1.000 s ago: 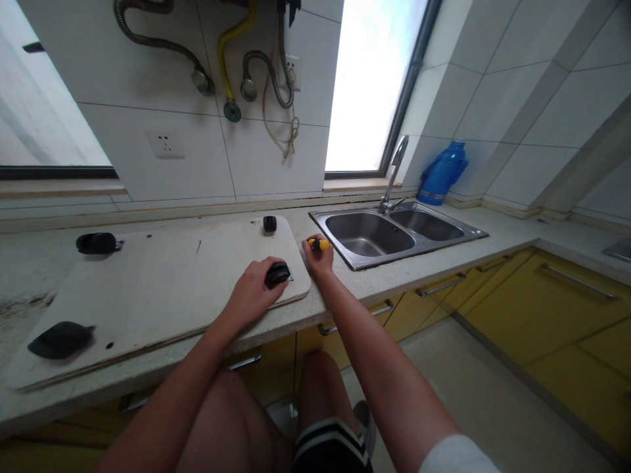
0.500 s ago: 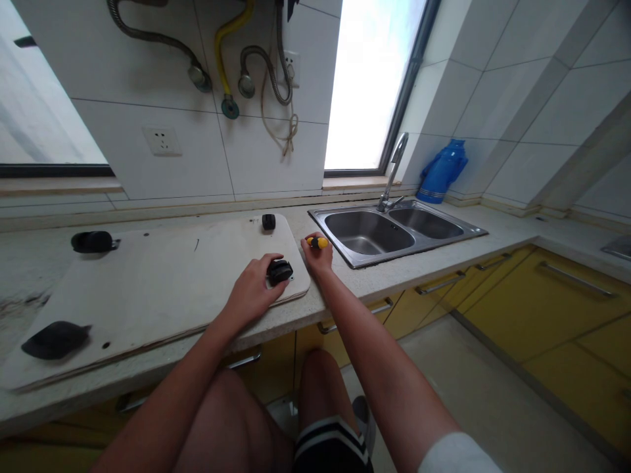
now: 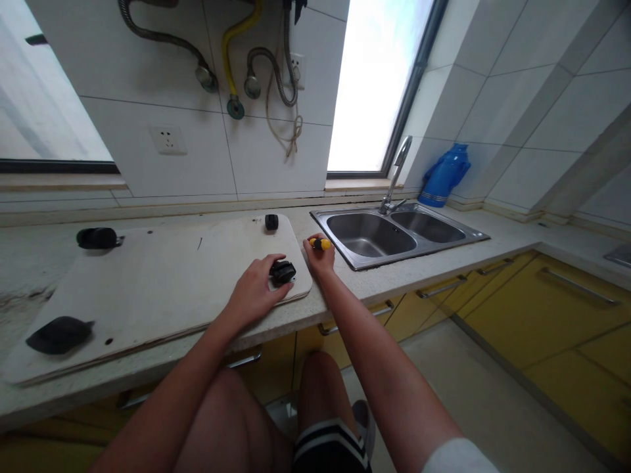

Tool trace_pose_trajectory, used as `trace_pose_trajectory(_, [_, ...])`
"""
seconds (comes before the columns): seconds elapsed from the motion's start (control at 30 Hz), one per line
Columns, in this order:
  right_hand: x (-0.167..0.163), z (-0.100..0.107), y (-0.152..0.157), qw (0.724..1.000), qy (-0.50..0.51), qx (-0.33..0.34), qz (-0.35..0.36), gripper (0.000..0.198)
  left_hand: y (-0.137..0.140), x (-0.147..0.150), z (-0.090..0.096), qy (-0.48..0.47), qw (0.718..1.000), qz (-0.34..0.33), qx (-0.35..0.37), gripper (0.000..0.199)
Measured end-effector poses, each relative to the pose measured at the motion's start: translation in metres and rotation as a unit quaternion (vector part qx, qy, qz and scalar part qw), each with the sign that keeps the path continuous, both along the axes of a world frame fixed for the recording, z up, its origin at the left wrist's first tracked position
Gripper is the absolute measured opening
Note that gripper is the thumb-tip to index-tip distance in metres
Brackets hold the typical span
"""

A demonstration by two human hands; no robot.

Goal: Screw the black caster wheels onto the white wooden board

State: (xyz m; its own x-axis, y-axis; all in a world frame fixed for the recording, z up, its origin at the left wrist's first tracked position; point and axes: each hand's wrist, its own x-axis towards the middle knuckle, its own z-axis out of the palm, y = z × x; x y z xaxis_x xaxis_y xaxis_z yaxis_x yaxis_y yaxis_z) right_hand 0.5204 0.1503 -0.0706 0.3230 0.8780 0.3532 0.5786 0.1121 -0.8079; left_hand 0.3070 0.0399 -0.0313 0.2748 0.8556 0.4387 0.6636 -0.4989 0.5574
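Note:
A white board (image 3: 162, 282) with rounded corners lies on the counter, and black caster wheels stand near its corners. My left hand (image 3: 255, 289) is curled around the near right caster (image 3: 282, 272), thumb in front and fingers behind. My right hand (image 3: 321, 261) is closed on a screwdriver with a yellow and black handle (image 3: 320, 244), just beyond the board's right edge. The screwdriver's shaft cannot be made out. Another caster (image 3: 271, 222) sits at the far right corner. On the left end are a far caster (image 3: 97, 238) and a near caster (image 3: 60, 335).
A steel double sink (image 3: 369, 234) with a tap (image 3: 393, 174) is set in the counter to the right. Behind it leans a blue thermos flask (image 3: 445, 175). Hoses (image 3: 229, 52) hang on the tiled wall. Yellow cabinets with metal handles (image 3: 441, 286) run below the counter.
The view has shifted slightly. My left hand stays on the near right caster, and my right hand still holds the screwdriver in about the same place.

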Motion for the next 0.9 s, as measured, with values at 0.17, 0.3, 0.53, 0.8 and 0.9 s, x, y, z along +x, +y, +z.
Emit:
trace_pose_trajectory(0.17, [0.0005,-0.002,0.0014,1.0,0.002,0.009,0.004,0.027,-0.0003,0.0001,0.0001,0.002,1.0,0.001,0.005,0.055])
trace_pose_trajectory(0.3, [0.0023,-0.0036,0.0036,1.0,0.004,0.008,0.008,0.027,-0.0013,0.0002,0.0008,0.003,1.0,0.0,0.002,0.055])
trace_pose_trajectory(0.53, [0.0032,-0.0043,0.0049,1.0,-0.003,-0.003,0.011,0.03,-0.0019,0.0,0.0011,-0.002,1.0,-0.001,-0.003,0.057])
trace_pose_trajectory(0.8, [0.0034,-0.0039,0.0054,1.0,0.0,0.0,0.005,0.027,-0.0026,0.0,0.0022,-0.005,1.0,0.001,0.0,0.056])
trace_pose_trajectory(0.9, [0.0028,-0.0046,0.0057,1.0,0.001,0.004,0.005,0.028,-0.0037,0.0003,0.0032,-0.005,1.0,0.0,-0.011,0.058])
